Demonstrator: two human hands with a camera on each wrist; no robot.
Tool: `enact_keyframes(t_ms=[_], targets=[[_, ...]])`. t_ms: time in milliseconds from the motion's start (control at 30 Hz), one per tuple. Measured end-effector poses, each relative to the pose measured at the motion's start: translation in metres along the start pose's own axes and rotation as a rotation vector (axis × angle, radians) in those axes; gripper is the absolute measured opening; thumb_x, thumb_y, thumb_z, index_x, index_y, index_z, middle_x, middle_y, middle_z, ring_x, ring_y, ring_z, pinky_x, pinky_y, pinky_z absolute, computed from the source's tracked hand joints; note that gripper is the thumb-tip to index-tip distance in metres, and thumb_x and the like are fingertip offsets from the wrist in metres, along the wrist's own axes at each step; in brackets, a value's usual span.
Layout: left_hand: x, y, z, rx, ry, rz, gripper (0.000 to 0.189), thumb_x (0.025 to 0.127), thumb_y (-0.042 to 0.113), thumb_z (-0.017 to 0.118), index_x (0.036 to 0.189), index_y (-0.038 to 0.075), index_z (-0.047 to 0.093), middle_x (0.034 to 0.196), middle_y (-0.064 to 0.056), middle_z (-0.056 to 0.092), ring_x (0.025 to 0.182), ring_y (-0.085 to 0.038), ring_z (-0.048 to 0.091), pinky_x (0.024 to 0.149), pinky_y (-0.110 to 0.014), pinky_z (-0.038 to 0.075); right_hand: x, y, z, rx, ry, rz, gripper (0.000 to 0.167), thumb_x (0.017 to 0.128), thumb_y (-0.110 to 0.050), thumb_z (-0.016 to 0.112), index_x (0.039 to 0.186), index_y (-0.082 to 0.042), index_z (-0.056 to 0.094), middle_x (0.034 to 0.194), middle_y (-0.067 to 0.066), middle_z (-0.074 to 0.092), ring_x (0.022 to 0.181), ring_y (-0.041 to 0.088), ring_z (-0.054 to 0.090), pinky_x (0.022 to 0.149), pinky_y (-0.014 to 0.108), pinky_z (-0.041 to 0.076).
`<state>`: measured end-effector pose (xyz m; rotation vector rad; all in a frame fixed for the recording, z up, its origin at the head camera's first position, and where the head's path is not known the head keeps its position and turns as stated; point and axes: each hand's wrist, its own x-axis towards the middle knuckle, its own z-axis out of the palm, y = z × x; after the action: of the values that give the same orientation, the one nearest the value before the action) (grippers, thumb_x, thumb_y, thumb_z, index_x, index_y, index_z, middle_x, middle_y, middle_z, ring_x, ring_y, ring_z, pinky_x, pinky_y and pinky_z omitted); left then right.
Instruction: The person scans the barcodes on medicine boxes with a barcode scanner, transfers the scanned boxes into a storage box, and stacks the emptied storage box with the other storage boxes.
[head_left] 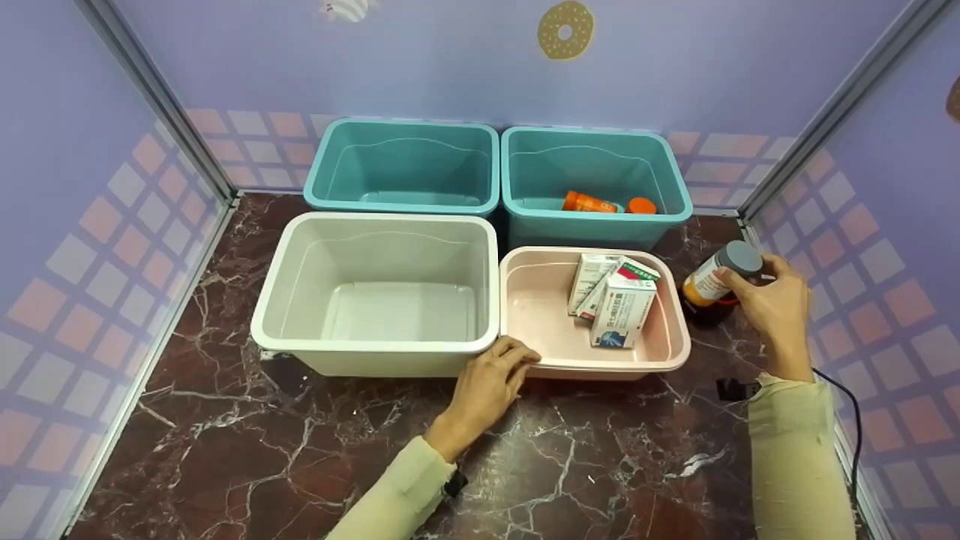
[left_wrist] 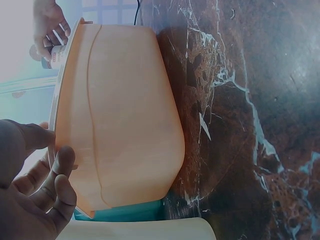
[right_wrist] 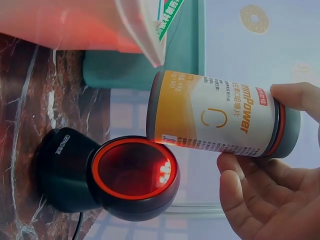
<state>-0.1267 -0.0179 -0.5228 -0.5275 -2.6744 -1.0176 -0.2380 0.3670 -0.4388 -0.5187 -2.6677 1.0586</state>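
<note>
My right hand grips a supplement bottle with a grey cap and a white and orange label, fingers and thumb near the cap end. The bottle is tilted just above a black barcode scanner, whose round window glows red. My left hand pinches the near left rim of the pink bin between thumb and fingers. Inside that bin, several medicine boxes stand toward the right side. In the head view the bottle and right hand hide much of the scanner.
A white bin stands left of the pink one. Behind them are a left teal bin and a right teal bin, the latter holding orange-capped containers. A black cable runs along the right wall.
</note>
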Motion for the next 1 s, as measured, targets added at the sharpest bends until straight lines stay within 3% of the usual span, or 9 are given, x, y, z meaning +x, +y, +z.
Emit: enact_keyframes(t_ms=[100,200,333,433,733,1000], targets=[[0.000,0.000,0.000,0.000,-0.004,-0.004,0.016,0.096,0.021,0.065,0.110,0.024,0.072,0.111,0.009,0.064,0.087,-0.014,0.069,0.069,-0.023,0.058,0.001,0.002,0.001,-0.001,0.008,-0.006,0.069,0.082,-0.052,0.074,0.136,-0.012,0.059,0.130,0.009,0.062,0.082,-0.007,0.048,0.080,0.016,0.039],[0.000,0.000,0.000,-0.001,-0.007,-0.007,0.016,0.096,0.021,0.065,0.111,0.023,0.072,0.111,0.008,0.065,0.088,-0.014,0.069,0.070,-0.023,0.058,0.000,0.004,0.002,-0.008,0.010,-0.014,0.070,0.083,-0.051,0.074,0.137,-0.009,0.057,0.131,0.013,0.062,0.091,0.003,0.053,0.083,0.019,0.040],[0.000,0.001,0.000,-0.001,-0.008,-0.007,0.016,0.096,0.021,0.065,0.110,0.023,0.072,0.110,0.008,0.065,0.088,-0.015,0.069,0.070,-0.023,0.058,-0.001,0.005,0.003,-0.009,0.009,-0.023,0.073,0.084,-0.049,0.073,0.141,-0.007,0.054,0.133,0.017,0.062,0.108,0.024,0.057,0.092,0.031,0.043],[0.000,0.001,0.000,0.001,-0.007,-0.004,0.016,0.097,0.022,0.065,0.110,0.023,0.072,0.110,0.008,0.065,0.088,-0.015,0.069,0.070,-0.023,0.059,-0.002,0.006,0.003,-0.002,0.004,-0.019,0.077,0.084,-0.050,0.072,0.143,-0.006,0.051,0.135,0.019,0.060,0.118,0.033,0.057,0.100,0.041,0.043],[0.000,0.000,0.000,0.001,-0.012,-0.001,0.016,0.096,0.020,0.065,0.110,0.023,0.072,0.111,0.007,0.065,0.089,-0.015,0.069,0.072,-0.023,0.059,-0.001,0.008,0.003,-0.005,0.013,0.006,0.075,0.084,-0.051,0.072,0.142,-0.007,0.053,0.135,0.018,0.061,0.122,0.035,0.055,0.103,0.044,0.041],[0.000,-0.002,0.001,0.002,0.018,0.020,0.015,0.096,0.022,0.065,0.109,0.023,0.072,0.110,0.008,0.065,0.088,-0.014,0.070,0.072,-0.025,0.060,0.001,0.016,0.003,-0.011,0.039,-0.025,0.073,0.084,-0.046,0.072,0.138,-0.001,0.054,0.133,0.023,0.061,0.124,0.042,0.053,0.110,0.051,0.038]])
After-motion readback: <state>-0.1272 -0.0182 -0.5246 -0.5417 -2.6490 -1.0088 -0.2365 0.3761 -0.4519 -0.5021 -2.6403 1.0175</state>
